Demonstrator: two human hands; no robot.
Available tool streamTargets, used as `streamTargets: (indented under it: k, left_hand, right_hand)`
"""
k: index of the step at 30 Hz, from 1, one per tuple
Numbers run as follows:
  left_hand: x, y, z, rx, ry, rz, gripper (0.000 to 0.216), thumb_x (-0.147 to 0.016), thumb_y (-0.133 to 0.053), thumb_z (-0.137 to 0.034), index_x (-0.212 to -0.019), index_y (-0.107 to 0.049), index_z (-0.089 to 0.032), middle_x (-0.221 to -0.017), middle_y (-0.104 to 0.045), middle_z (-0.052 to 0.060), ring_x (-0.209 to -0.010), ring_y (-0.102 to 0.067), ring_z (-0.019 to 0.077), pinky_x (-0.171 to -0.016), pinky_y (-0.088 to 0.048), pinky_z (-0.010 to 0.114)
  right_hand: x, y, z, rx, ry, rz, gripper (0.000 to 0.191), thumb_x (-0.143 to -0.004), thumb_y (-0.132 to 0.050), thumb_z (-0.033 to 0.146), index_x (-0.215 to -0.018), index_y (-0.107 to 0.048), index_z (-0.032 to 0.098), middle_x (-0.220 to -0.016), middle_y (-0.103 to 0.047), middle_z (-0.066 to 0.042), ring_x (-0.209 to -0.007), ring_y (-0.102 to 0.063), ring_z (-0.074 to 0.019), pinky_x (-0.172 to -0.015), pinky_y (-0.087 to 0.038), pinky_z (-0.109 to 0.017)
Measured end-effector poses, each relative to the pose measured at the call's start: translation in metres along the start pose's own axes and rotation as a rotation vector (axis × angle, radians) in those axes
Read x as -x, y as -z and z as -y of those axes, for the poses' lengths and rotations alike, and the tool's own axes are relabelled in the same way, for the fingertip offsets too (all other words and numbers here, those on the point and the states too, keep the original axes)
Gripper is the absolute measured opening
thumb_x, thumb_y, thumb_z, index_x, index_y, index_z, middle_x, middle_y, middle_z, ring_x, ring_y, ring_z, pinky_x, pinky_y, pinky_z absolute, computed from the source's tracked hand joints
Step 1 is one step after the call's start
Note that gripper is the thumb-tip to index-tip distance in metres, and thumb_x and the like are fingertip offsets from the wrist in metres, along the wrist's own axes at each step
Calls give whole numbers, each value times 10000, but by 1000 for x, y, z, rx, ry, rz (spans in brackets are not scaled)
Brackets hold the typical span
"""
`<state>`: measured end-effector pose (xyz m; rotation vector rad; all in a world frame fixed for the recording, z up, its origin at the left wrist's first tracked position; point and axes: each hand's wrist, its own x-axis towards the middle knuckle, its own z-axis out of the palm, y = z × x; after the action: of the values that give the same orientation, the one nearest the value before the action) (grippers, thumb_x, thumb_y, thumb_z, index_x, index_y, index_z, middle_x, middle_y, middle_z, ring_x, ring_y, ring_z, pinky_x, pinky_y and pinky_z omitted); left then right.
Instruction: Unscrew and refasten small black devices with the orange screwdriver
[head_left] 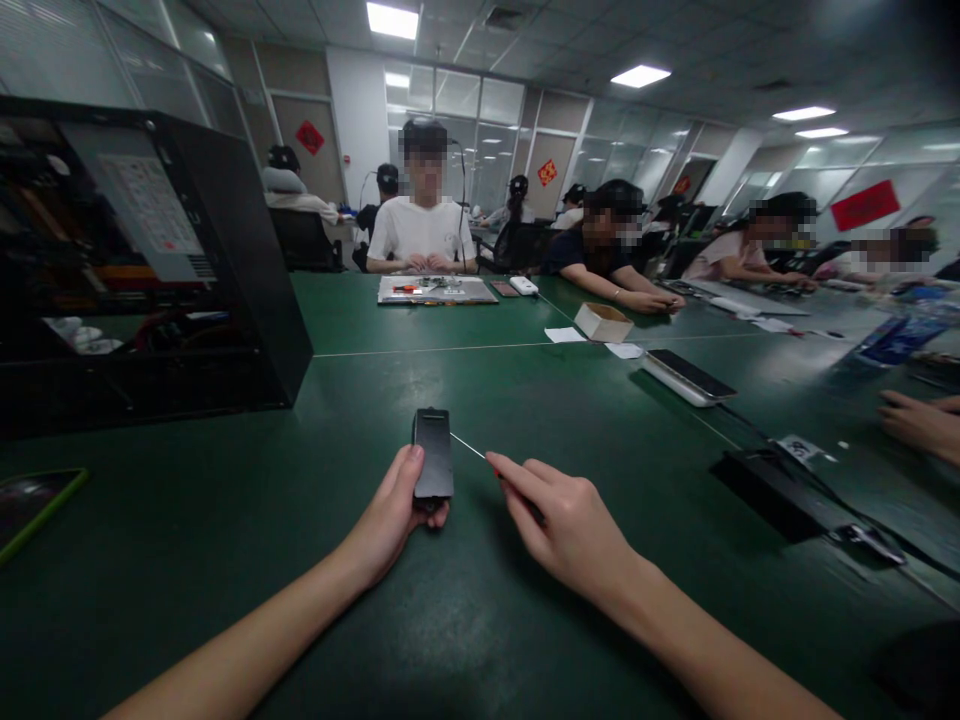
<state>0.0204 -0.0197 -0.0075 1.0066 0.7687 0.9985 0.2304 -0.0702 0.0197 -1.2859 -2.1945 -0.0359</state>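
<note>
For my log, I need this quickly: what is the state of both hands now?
Left hand: closed, holding a black rectangular case.
Right hand: closed, holding a thin-shafted tool, handle mostly hidden.

Computer case [236, 265] bars left; tabletop [356, 390] beside passable.

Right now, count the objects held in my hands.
2: a black case in the left hand, and a thin tool in the right hand, its tip beside the case's right edge. Anything small inside either grip would be hidden.
</note>
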Motion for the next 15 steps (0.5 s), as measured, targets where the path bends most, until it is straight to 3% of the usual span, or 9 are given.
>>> streamTargets:
  k: [4, 10, 15]
  left_hand:
    - [4, -4, 4, 33, 28, -9, 488, -902, -581, -658, -987, -505, -184, -777, -660, 29, -562, -573, 148, -563, -430, 276]
    - [12, -20, 11, 267, 146, -84, 540, -837, -691, -643, -1063, -543, -175, -803, -668, 35, -585, -576, 134, -563, -419, 254]
    - [15, -29, 16, 292, 61, -160, 570, -770, -788, -604, -1072, -561, -177, -790, -638, -1, -607, -568, 129, -581, -446, 264]
  right_hand:
    - [1, -2, 4, 163, 45, -9, 417, -1004, -415, 167, -1375, -594, 99, -857, -667, -77, -629, -645, -154, -550, -511, -264]
    - [6, -16, 24, 495, 33, 39, 482, -926, -450, 78, -1380, -604, 128, -892, -696, -92, -516, -624, -123, -419, -404, -246]
    - [6, -21, 48, 591, -6, 84, 538, -878, -458, 32, -1404, -566, 70, -958, -700, -141, -471, -618, -150, -361, -415, -274]
